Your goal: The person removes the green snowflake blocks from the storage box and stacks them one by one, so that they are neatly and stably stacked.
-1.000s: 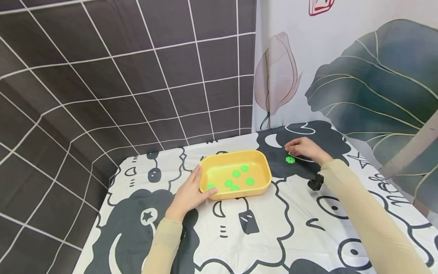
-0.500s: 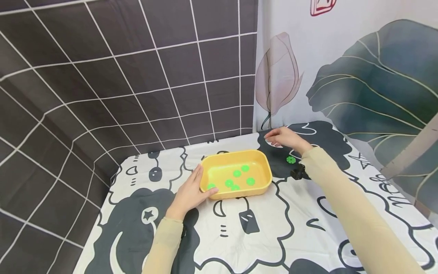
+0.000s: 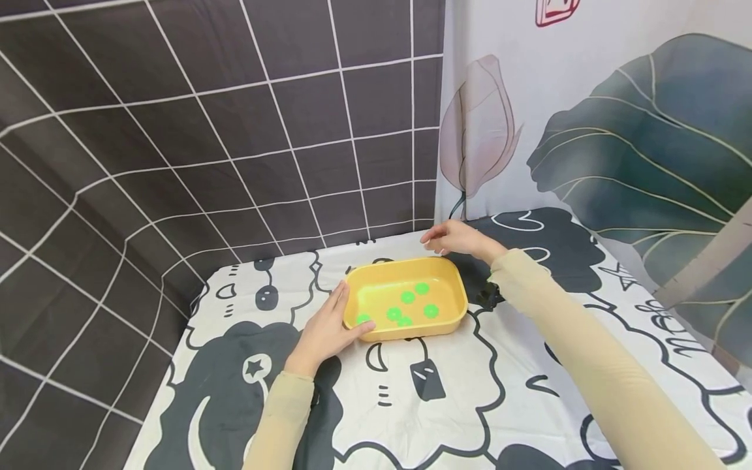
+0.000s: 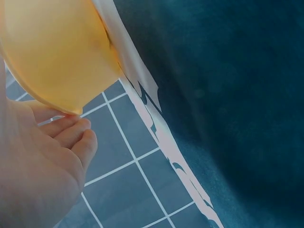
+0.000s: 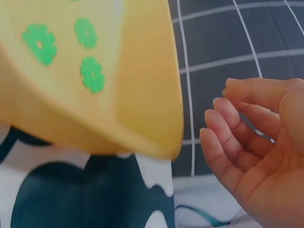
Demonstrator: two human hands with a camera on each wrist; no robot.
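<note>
My left hand (image 3: 324,334) holds a yellow plastic tray (image 3: 423,330) at its left end, the thumb over the near rim and the fingers along the outside. Several green flower-shaped notched discs (image 3: 431,311) lie spread on the tray's floor. Above the tray's far right corner hangs my right hand (image 3: 457,239), its fingers loosely bent. No piece shows between those fingers in the right wrist view, where the hand (image 5: 256,137) is apart from the tray. A green disc on the cloth further right, seen earlier, is now hidden by my right arm.
A black-and-white cartoon cloth (image 3: 435,418) covers the table. Dark grid-patterned fabric (image 3: 264,150) hangs behind and to the left. A floral curtain (image 3: 482,130) closes off the back right. A black device (image 3: 489,296) is on my right wrist.
My right hand has moved left from beside the loose green disc to the tray's far right corner. The left hand and tray have stayed in place.
</note>
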